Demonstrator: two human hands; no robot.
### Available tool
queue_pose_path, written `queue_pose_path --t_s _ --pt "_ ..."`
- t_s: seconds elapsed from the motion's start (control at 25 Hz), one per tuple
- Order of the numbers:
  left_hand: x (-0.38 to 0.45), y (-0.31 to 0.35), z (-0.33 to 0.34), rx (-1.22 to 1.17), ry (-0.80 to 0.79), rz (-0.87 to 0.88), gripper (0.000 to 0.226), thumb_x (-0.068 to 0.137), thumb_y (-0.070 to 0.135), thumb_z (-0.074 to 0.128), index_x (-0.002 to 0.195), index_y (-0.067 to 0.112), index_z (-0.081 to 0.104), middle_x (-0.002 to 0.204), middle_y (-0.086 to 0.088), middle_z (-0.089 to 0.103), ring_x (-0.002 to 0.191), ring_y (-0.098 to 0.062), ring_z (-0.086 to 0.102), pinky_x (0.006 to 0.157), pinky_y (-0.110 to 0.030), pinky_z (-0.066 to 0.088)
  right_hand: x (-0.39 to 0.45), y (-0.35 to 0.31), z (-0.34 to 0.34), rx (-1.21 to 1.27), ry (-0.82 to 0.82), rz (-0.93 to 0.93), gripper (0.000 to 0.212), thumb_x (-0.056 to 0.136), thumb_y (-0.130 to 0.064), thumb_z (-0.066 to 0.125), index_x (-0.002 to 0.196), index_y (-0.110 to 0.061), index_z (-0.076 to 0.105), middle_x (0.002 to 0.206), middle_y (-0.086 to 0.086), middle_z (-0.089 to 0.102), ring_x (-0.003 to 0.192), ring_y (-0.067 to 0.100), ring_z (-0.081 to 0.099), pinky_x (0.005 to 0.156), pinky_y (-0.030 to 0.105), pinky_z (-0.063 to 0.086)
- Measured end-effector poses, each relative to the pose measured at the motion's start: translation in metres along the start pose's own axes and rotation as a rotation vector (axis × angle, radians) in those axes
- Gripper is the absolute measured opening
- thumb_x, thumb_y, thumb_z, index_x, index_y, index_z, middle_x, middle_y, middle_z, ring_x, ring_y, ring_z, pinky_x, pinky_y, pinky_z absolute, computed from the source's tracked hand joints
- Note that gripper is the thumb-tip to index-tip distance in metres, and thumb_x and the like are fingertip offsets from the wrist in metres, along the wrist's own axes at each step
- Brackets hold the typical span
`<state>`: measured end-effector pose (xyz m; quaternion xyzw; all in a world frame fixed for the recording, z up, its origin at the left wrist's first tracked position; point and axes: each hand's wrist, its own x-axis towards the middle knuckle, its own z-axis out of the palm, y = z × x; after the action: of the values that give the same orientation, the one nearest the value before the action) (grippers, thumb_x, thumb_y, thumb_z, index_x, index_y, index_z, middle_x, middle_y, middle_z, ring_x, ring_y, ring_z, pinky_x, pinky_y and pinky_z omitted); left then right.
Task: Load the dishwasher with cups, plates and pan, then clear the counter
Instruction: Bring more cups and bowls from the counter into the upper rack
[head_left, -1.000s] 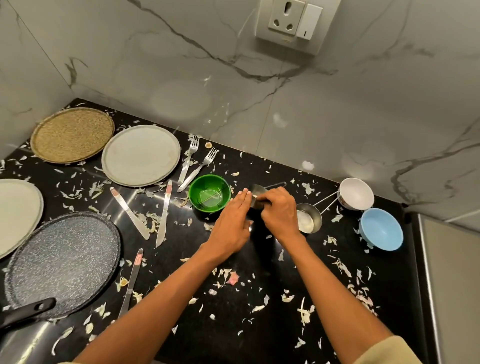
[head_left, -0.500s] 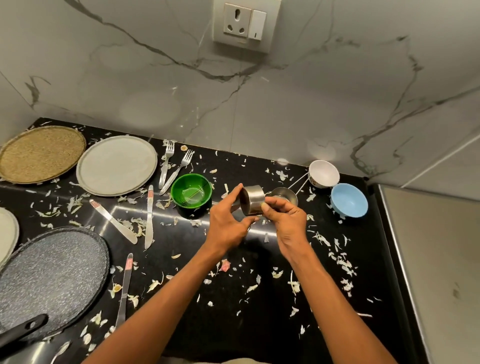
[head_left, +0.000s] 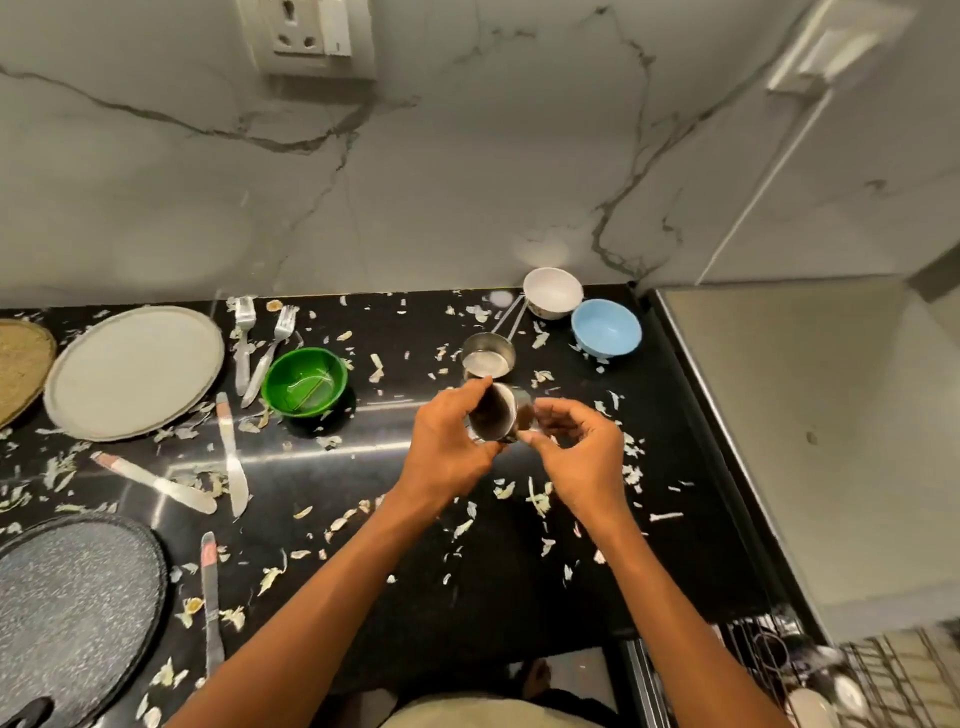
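Black polished stone makes up the surface (head_left: 322, 519), which ends at a straight edge on our right, where a pale panel (head_left: 810, 415) begins; the widest bare stretch lies in front of our arms, though pale vegetable scraps (head_left: 537, 499) are strewn over all of it. We hold a small steel cup (head_left: 498, 418) tipped on its side above the middle of the surface: our left hand (head_left: 449, 447) curls thumb and forefinger round its rim, and our right hand (head_left: 582, 452) pinches its far end with bent fingers. Just behind it stands a second steel cup (head_left: 488, 356) with a wire handle, something pale inside. Further back sit a round white bowl (head_left: 552, 292) and a blue bowl (head_left: 605, 327), touching or nearly so. Left of our hands a glossy green bowl (head_left: 305, 382) holds a little clear liquid. Two forks (head_left: 260, 343), a flat grey plate (head_left: 134, 371), three table knives (head_left: 231, 457) and a speckled dark pan (head_left: 72, 613) lie further left. A wire rack (head_left: 831, 670) shows at the lower right
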<state>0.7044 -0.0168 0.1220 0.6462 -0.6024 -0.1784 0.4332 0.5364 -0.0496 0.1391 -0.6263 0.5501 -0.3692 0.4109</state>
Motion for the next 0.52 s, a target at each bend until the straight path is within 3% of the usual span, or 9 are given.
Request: queue_pose_path --t_s 0.12,0.24,0.44,0.52 --pt "0.000 0.026 0.026 0.017 -0.125 0.082 0.072 0.062 0.017 0.092 0.128 0.009 0.064 0.116 -0.006 0.071 0.106 -0.019 0.065 0.092 -0.020 0.045 -0.015 0.018 -0.034 -0.191 0.078 -0.168 0.058 0.069 -0.002 0.087 0.119 -0.026 0.071 0.117 -0.020 0.066 0.114 -0.004 0.058 0.100 0.024 0.050" --pt "-0.004 0.059 0.060 0.028 -0.259 0.189 0.071 0.064 0.019 0.090 0.129 0.009 0.064 0.121 -0.005 0.069 0.110 -0.022 0.063 0.096 -0.032 0.050 -0.034 0.035 -0.074 -0.290 0.090 -0.222 0.071 0.067 0.002 0.085 0.131 -0.021 0.064 0.128 -0.015 0.061 0.123 0.001 0.052 0.107 0.021 0.043" --pt "-0.024 0.128 0.132 0.027 -0.456 0.377 0.066 0.058 0.008 0.083 0.122 0.009 0.066 0.110 0.003 0.071 0.096 -0.020 0.063 0.087 -0.034 0.050 -0.074 0.074 -0.159 -0.362 0.133 -0.256 0.079 0.065 0.004 0.081 0.138 -0.013 0.058 0.134 -0.005 0.060 0.128 0.010 0.052 0.109 0.020 0.041" --pt "-0.043 0.160 0.164 0.011 -0.515 0.386 0.068 0.058 0.003 0.081 0.125 0.007 0.066 0.115 -0.001 0.070 0.103 -0.024 0.063 0.092 -0.029 0.049 -0.094 0.093 -0.202 -0.379 0.171 -0.222 0.077 0.064 0.000 0.081 0.137 -0.014 0.059 0.131 -0.003 0.062 0.122 0.012 0.055 0.106 0.018 0.042"
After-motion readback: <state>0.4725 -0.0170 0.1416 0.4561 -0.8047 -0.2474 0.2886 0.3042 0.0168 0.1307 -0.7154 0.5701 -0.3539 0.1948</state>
